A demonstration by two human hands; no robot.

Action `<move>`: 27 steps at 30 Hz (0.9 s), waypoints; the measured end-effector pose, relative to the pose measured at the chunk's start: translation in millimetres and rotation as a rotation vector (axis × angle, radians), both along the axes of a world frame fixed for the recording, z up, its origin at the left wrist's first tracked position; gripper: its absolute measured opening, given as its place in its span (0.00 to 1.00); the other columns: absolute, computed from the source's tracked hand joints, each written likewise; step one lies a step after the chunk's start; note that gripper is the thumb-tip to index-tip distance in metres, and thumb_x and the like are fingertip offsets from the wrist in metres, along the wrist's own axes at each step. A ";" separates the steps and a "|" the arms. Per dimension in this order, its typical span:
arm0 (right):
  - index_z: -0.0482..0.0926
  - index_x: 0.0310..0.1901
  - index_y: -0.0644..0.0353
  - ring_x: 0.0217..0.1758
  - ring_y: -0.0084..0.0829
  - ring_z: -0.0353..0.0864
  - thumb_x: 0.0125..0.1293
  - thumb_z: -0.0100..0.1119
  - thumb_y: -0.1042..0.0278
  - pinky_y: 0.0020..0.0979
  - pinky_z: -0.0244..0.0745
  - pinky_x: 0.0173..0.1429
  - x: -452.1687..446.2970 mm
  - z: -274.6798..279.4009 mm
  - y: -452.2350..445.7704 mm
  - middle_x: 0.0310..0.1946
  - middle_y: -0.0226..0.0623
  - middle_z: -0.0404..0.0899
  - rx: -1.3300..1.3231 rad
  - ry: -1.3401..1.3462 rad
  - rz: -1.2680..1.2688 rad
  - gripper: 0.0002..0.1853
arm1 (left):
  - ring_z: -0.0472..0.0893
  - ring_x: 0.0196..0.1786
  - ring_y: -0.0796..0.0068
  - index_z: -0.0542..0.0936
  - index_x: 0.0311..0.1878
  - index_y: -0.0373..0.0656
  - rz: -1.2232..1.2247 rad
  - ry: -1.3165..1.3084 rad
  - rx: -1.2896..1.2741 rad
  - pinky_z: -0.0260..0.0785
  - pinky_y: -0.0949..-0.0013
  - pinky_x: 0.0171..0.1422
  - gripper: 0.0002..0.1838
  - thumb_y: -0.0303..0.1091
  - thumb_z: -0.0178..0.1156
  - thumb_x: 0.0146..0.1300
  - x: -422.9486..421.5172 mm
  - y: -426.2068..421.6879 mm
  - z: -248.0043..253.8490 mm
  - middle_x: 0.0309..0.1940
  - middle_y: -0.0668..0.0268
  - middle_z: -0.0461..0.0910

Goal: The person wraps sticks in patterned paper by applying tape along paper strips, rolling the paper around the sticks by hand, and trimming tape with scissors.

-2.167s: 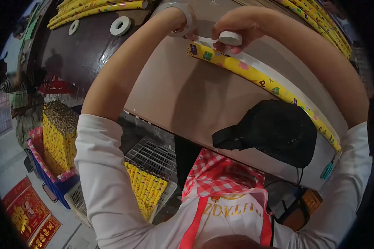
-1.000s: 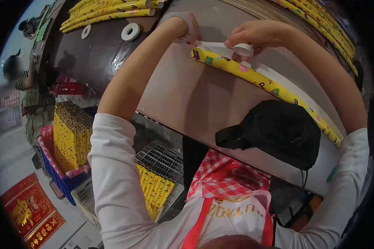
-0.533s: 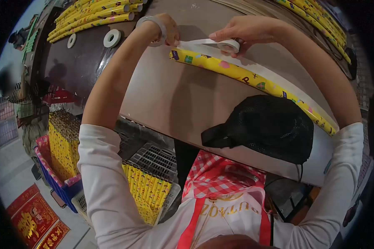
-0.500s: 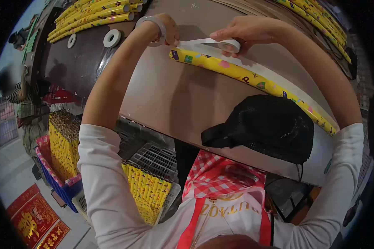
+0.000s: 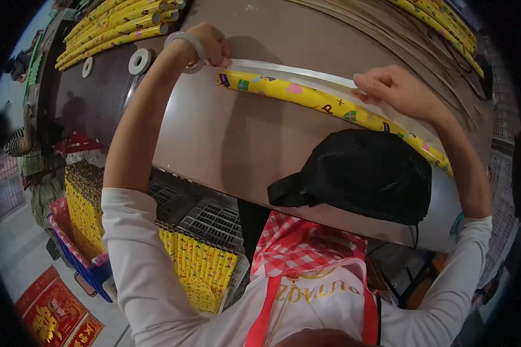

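A yellow patterned paper tube (image 5: 295,89) lies slantwise on the brown table, with a pale paper edge along its far side. A strip of white tape (image 5: 295,70) stretches along that edge from one hand to the other. My left hand (image 5: 213,47), a pale bangle on its wrist, pinches the strip's left end beside the tube's end. Farther right, my right hand (image 5: 396,89) is closed on the tape, thumb on top; the tape roll itself is hidden. A black mesh cap (image 5: 367,176) rests on the table on my side of the tube.
Two white tape rolls (image 5: 139,61) and a stack of yellow tubes (image 5: 118,26) are at the left back. More tubes (image 5: 440,29) and brown strips (image 5: 382,43) lie at the right back. Below left, a crate (image 5: 200,260) and a blue bin (image 5: 81,254) hold tubes. A person (image 5: 14,136) is far left.
My right hand has moved right and down along the tube, drawing the tape strip out longer. My left hand still has the strip's end. The view has shifted slightly.
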State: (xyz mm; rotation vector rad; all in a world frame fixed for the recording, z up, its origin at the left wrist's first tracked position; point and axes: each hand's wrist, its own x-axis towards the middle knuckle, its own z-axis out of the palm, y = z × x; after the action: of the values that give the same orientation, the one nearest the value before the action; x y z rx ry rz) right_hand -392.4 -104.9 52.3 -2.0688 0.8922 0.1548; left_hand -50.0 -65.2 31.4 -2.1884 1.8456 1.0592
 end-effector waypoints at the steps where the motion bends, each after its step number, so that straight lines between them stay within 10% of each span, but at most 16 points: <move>1: 0.76 0.22 0.60 0.17 0.19 0.59 0.62 0.47 0.40 0.25 0.52 0.21 -10.7 -1.8 2.7 0.13 0.26 0.65 0.012 -0.032 -0.007 0.28 | 0.75 0.22 0.79 0.81 0.25 0.40 -0.005 0.010 -0.001 0.68 0.74 0.26 0.09 0.32 0.67 0.39 3.2 -0.6 -2.1 0.19 0.67 0.78; 14: 0.79 0.30 0.67 0.31 0.21 0.73 0.59 0.56 0.62 0.22 0.66 0.35 -37.0 4.2 28.7 0.33 0.35 0.78 -0.072 -0.229 -0.387 0.13 | 0.72 0.24 0.84 0.79 0.29 0.39 0.083 0.112 -0.107 0.64 0.78 0.27 0.08 0.29 0.66 0.45 2.4 15.9 -2.4 0.21 0.71 0.77; 27: 0.78 0.31 0.71 0.32 0.21 0.75 0.60 0.53 0.68 0.21 0.68 0.36 -28.9 6.7 15.7 0.32 0.34 0.76 0.026 -0.270 -0.472 0.12 | 0.78 0.31 0.77 0.79 0.31 0.36 0.317 0.181 -0.079 0.75 0.74 0.37 0.08 0.26 0.66 0.47 -9.5 24.9 -0.6 0.27 0.64 0.79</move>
State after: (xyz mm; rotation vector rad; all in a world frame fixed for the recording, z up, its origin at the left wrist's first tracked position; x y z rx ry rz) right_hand -421.3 -89.2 59.0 -1.7465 1.1670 -0.3544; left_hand -59.5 -40.3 30.9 -2.5721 1.6657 1.2979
